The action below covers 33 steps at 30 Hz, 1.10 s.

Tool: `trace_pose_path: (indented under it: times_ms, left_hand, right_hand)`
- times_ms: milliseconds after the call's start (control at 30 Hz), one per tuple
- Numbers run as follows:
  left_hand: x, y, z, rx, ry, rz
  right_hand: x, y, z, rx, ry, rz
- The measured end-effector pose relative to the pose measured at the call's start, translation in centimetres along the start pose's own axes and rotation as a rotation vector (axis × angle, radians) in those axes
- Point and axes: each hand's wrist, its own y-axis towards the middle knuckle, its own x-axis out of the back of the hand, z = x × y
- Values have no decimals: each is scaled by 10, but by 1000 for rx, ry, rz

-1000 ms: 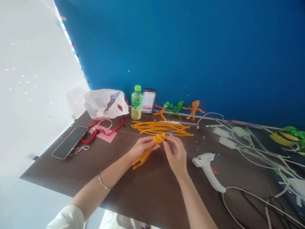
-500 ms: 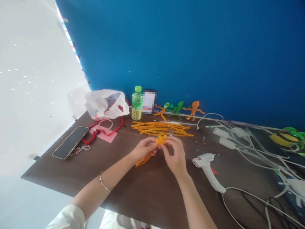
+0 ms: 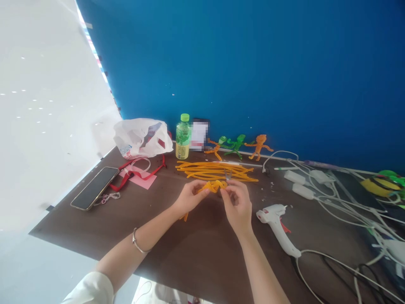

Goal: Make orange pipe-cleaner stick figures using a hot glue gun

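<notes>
Between my hands is a bundle of orange pipe cleaners (image 3: pixel 214 186), coiled and bent together. My left hand (image 3: pixel 191 198) pinches its left part, and loose orange ends poke out below that hand. On the other side, the fingertips of my right hand (image 3: pixel 236 205) close on the bundle's right end. Just beyond my hands lies a pile of straight orange pipe cleaners (image 3: pixel 218 171). A small metal tool (image 3: pixel 228 174), partly hidden, rests at the pile behind my right hand.
A white glue gun (image 3: pixel 278 228) lies right of my hands, near tangled cables and white adapters (image 3: pixel 302 191). Pipe-cleaner figures (image 3: pixel 260 147) lean at the blue wall beside a green-capped bottle (image 3: pixel 182 137). Leftward are a plastic bag (image 3: pixel 141 137), a phone (image 3: pixel 95 188) and a pink card (image 3: pixel 144 180).
My right hand has moved slightly right, and the orange coil is now stretched wider between my fingers. Fewer loose ends show below my left hand.
</notes>
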Motion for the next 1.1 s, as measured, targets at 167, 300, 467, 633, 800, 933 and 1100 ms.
trace_pose_path:
  times_ms: [167, 300, 467, 633, 800, 933, 1100]
  left_hand:
    - [8, 1, -2, -2, 53, 57]
    - [10, 3, -6, 12, 88, 5]
    - [14, 7, -1, -152, 230, -236]
    - [18, 7, 5, -517, 584, -311]
    - [18, 7, 6, -634, 721, -310]
    - [17, 5, 7, -606, 736, -269]
    - [12, 2, 7, -594, 680, -181]
  right_hand:
    - [3, 3, -14, -176, -5, -146]
    - [7, 6, -27, -334, -8, -110]
    - [16, 10, -36, -351, 36, -91]
    - [21, 10, -33, -231, -124, -121]
    - [21, 8, -20, 82, -212, -219]
    - [14, 6, -12, 323, -369, -222]
    - [-4, -3, -3, 378, -332, 57]
